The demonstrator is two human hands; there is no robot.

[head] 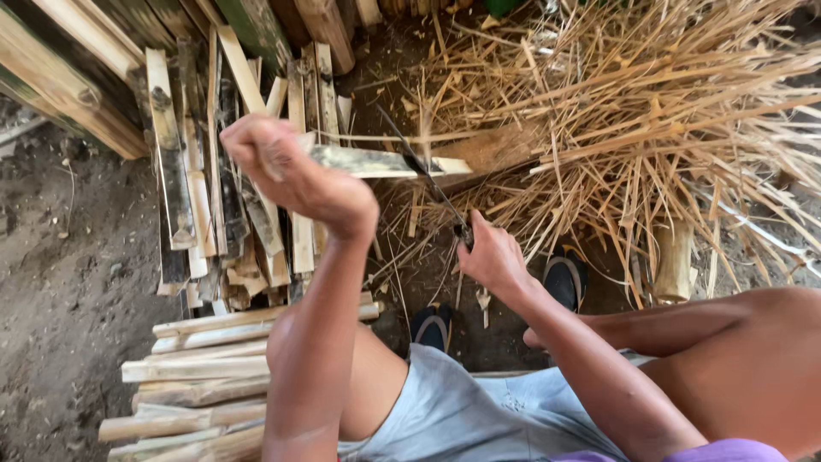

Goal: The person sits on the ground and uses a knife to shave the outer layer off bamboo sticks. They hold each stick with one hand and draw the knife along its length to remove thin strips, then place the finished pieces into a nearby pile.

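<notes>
The left hand (278, 162) was closed in a fist around one end of a flat bamboo slat (385, 162), holding it out level above the ground, between the stack of split pieces on the left and the heap of thin shavings on the right. The right hand (489, 257) was wrapped shut on the handle of a dark knife (428, 180), whose blade ran up and away from the fist and crossed the slat near its far end, apparently biting into it, though the exact contact was hard to make out. The slat looked light and stiff, a dry strip with a greenish outer skin and pale inner face; it would likely split readily along its grain and have sharp, splintery edges, so the sound place to hold it seemed to be the end well back from the blade, gripped across its flat faces as the left hand did. The left forearm rose steeply from the knee with the wrist bent forward over the slat; the right forearm reached out low from the lap, wrist turned so the blade pointed away from the body. Below the hands lay bare earth, and two feet in dark sandals (564, 278) rested there. A pile of split bamboo slats (197, 171) lay to the left, more cut lengths (192, 368) were stacked beside the left knee, and a tangle of straw-coloured strips (650, 120) filled the right.
</notes>
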